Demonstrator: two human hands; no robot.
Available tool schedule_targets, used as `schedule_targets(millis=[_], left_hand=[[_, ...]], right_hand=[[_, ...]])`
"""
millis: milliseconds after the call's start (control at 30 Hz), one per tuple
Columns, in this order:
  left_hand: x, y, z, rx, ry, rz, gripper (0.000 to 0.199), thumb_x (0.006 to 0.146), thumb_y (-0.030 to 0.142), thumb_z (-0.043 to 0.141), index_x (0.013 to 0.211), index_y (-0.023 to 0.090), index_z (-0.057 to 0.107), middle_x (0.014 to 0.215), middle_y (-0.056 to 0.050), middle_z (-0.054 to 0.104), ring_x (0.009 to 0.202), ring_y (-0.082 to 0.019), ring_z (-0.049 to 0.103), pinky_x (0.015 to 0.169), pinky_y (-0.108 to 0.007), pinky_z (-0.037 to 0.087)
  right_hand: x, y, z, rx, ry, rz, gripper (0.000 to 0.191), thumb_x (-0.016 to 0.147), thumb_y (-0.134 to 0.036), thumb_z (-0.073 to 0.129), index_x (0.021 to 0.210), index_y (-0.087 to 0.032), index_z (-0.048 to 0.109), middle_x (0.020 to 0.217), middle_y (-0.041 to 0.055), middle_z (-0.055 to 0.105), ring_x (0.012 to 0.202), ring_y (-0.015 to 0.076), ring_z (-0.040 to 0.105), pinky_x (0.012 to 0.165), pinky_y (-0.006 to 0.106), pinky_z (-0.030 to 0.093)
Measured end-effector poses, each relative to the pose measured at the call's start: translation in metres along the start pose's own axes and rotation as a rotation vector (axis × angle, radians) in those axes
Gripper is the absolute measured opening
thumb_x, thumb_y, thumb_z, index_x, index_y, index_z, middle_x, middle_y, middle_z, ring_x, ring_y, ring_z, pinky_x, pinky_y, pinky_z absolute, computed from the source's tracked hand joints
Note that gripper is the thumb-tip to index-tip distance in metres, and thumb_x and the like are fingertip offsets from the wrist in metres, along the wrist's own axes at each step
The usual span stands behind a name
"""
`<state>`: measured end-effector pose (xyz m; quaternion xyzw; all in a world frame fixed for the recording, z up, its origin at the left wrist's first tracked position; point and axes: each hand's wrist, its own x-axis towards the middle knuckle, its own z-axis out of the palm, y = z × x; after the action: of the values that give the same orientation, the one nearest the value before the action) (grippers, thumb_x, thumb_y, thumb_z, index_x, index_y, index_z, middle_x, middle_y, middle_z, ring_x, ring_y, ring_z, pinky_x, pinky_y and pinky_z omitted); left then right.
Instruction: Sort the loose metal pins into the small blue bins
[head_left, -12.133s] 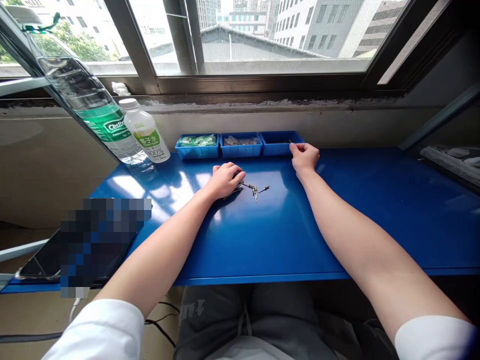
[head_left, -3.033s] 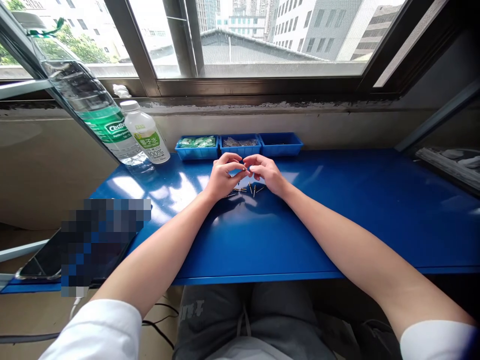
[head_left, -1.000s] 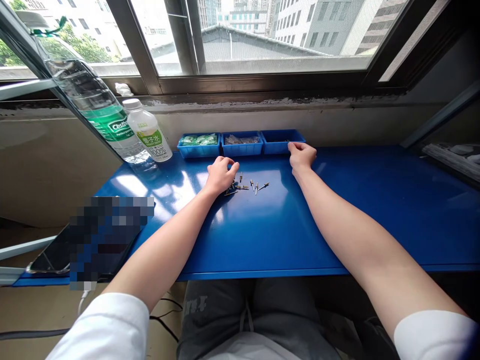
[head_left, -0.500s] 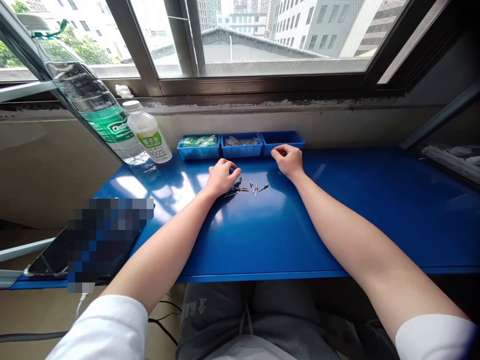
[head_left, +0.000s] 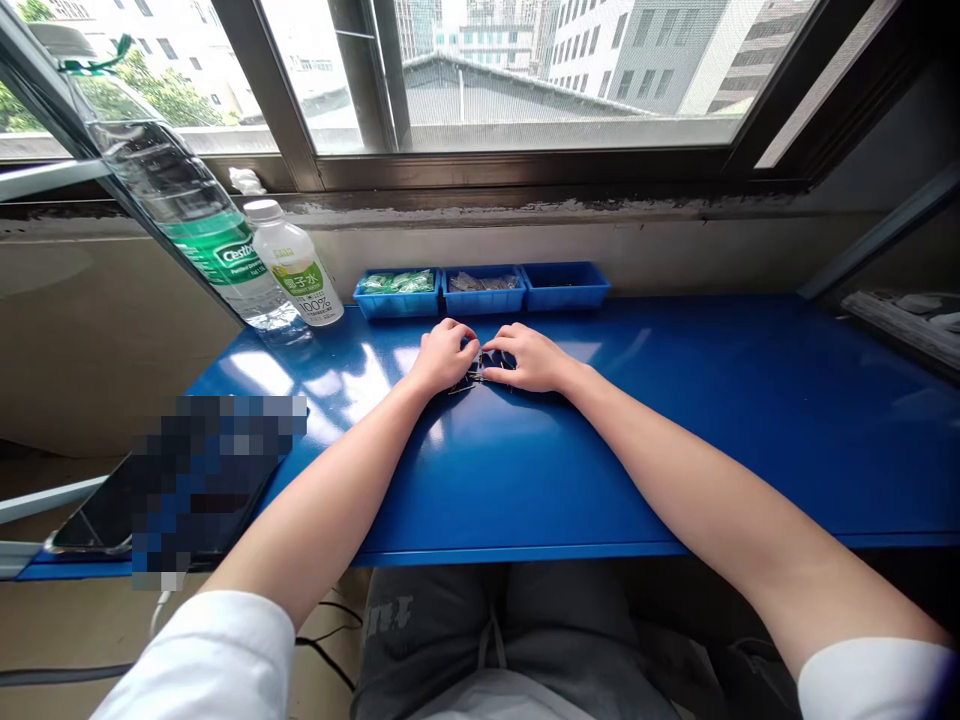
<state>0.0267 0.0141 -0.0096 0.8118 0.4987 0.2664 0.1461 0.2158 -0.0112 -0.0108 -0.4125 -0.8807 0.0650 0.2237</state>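
Small slim metal pins with dark, brassy collars (head_left: 475,376) lie in a loose cluster on the blue tabletop (head_left: 540,480). My left hand (head_left: 446,355) rests at the left of this cluster, its fingers curled and the thumb close to the index finger. Whatever sits between those fingertips is hidden. From the right, my right hand (head_left: 532,358) reaches over the pins, thumb and fingers apart around some of them. Its fingers partly cover those pins, and no pin is plainly gripped. The fingertips of both hands are close together.
Three blue bins line the back: one with green packets (head_left: 397,283), one with greyish packets (head_left: 484,284), and a dark-looking right bin (head_left: 566,290). A large water bottle (head_left: 217,245) and a smaller bottle (head_left: 298,270) stand left. A phone (head_left: 94,515) lies at the front left.
My right hand has moved left and nearer from beside the right bin to the pins, and its closed fingers have spread. My left hand has hardly moved.
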Motion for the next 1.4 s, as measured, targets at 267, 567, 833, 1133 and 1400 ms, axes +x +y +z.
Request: schedule_targets(millis=[267, 567, 833, 1133, 1400], left_hand=[[0.001, -0.005, 0.003, -0.098, -0.028, 0.074, 0.022, 0.081, 0.023, 0.048, 0.093, 0.020, 0.066, 0.105, -0.006, 0.061, 0.100, -0.022, 0.059, 0.091, -0.034, 0.047], [0.001, -0.004, -0.001, -0.135, -0.049, 0.090, 0.024, 0.076, 0.019, 0.049, 0.092, 0.017, 0.066, 0.100, -0.006, 0.063, 0.091, -0.019, 0.060, 0.086, -0.031, 0.048], [0.000, -0.001, -0.007, -0.251, -0.108, 0.020, 0.024, 0.074, 0.022, 0.053, 0.094, 0.017, 0.066, 0.099, -0.004, 0.067, 0.086, -0.019, 0.060, 0.078, -0.030, 0.048], [-0.003, 0.002, -0.008, -0.147, -0.085, 0.146, 0.030, 0.087, 0.037, 0.045, 0.088, 0.020, 0.068, 0.095, -0.004, 0.070, 0.097, -0.022, 0.059, 0.094, -0.038, 0.040], [-0.003, 0.000, -0.005, -0.117, -0.079, 0.230, 0.021, 0.086, 0.032, 0.050, 0.087, 0.022, 0.068, 0.097, -0.004, 0.070, 0.097, -0.021, 0.061, 0.095, -0.040, 0.037]], right_hand=[[0.002, -0.005, 0.010, 0.036, 0.035, -0.048, 0.023, 0.087, -0.033, 0.056, 0.099, -0.019, 0.070, 0.093, 0.0089, 0.063, 0.089, 0.0210, 0.054, 0.075, 0.032, 0.044], [0.002, -0.002, 0.011, 0.122, 0.042, -0.093, 0.013, 0.085, -0.023, 0.059, 0.088, -0.019, 0.071, 0.088, 0.0065, 0.064, 0.085, 0.0189, 0.056, 0.075, 0.031, 0.045], [0.003, -0.004, 0.006, 0.145, -0.004, -0.086, 0.010, 0.084, -0.022, 0.058, 0.086, -0.018, 0.067, 0.089, 0.0068, 0.065, 0.085, 0.0188, 0.057, 0.074, 0.031, 0.045], [0.003, -0.002, 0.008, 0.356, 0.195, 0.107, 0.014, 0.083, -0.029, 0.058, 0.084, -0.017, 0.067, 0.078, 0.0029, 0.069, 0.067, 0.0143, 0.059, 0.061, 0.026, 0.043], [0.004, -0.007, 0.004, 0.517, 0.237, 0.159, 0.018, 0.080, -0.033, 0.061, 0.085, -0.017, 0.069, 0.081, 0.0035, 0.069, 0.071, 0.0151, 0.061, 0.064, 0.027, 0.047]])
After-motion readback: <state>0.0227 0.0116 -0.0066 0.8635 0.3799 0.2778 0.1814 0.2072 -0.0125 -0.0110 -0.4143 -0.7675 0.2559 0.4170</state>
